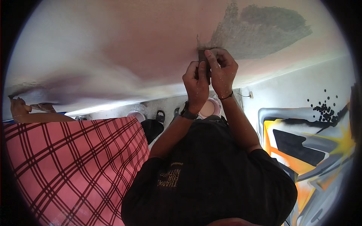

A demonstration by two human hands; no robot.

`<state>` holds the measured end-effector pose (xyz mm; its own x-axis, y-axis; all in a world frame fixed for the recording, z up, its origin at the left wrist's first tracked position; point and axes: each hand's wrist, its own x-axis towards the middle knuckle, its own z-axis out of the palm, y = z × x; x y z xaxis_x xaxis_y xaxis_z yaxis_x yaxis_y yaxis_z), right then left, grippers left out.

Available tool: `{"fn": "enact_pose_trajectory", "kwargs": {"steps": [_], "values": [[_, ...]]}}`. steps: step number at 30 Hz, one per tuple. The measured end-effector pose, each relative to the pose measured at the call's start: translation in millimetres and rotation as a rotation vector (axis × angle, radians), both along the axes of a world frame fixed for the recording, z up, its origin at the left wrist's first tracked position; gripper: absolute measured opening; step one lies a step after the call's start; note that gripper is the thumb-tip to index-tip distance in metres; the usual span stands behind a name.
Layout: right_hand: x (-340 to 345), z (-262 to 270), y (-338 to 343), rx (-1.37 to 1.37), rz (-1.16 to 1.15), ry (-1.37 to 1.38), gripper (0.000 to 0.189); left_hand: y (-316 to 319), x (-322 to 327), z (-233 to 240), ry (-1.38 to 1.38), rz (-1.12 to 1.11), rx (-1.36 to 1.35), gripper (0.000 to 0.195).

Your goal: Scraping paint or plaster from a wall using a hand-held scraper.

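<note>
My left hand [196,84] and my right hand [223,69] are close together in front of the wall. Both grip a small dark flat piece [202,55], with fingers and thumbs pinching it; whether it is sandpaper or a scraper blade I cannot tell. Its upper end is at the lower left corner of a rough grey patch [263,32] on the pinkish wall [158,36]. Pale specks dot both hands. A watch [187,113] is on my left wrist and a thin dark band [226,96] circles my right.
At far left another person's hand [20,108] is at the wall beside pink checked fabric [76,163]. Below my hands stands a bucket of pale liquid [208,108]; another bucket [137,115] is farther left. A sandalled foot [160,115], a wall socket [250,95] and a graffiti wall [299,147] show.
</note>
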<state>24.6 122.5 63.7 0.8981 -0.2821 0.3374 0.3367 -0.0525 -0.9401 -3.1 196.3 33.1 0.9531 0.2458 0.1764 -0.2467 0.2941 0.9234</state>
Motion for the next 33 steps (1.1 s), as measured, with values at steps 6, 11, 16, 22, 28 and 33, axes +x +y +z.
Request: {"fn": "enact_pose_trajectory", "kwargs": {"steps": [6,11,16,22,28,33], "values": [[0,9,3,0.003,-0.040,0.039,0.018,-3,12,10,-0.126,0.150,0.115,0.029],[2,-2,-2,-0.052,-0.120,-0.026,0.020,-7,8,9,-0.042,0.179,0.197,0.030],[-3,10,2,-0.037,-0.104,-0.036,0.022,-12,4,13,-0.051,0.191,0.095,0.030],[-2,17,0,-0.117,-0.129,-0.044,0.025,-11,3,20,-0.001,0.188,0.075,0.029],[-1,18,-3,-0.055,-0.113,-0.054,0.027,-15,3,25,-0.015,0.195,0.135,0.028],[0,7,-11,-0.028,-0.122,-0.030,0.023,-26,7,17,-0.027,0.236,0.137,0.025]]}}
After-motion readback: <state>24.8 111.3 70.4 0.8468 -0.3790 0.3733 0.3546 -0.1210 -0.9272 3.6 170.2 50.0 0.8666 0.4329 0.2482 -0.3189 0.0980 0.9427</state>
